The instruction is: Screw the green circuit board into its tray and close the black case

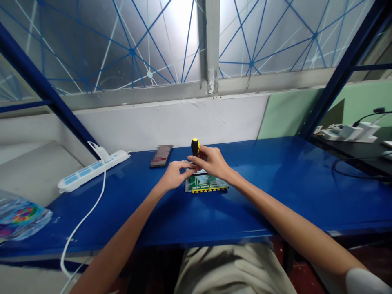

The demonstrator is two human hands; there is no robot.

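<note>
A green circuit board (pixel 208 183) with a yellow-and-black striped front edge lies flat on the blue table (pixel 275 192). My right hand (pixel 212 162) is closed round a screwdriver with a black-and-yellow handle (pixel 195 147), held upright over the board's back left corner. My left hand (pixel 175 174) rests at the board's left edge, its fingers curled and pinching near the screwdriver's shaft. The screwdriver's tip is hidden behind my fingers.
A dark phone (pixel 161 155) lies on the table behind the board. A white power strip (pixel 93 170) with a white cable (pixel 82 222) sits at the left. A colourful plastic bag (pixel 20 216) lies at the far left. White chargers (pixel 352 131) stand on a black surface at the right.
</note>
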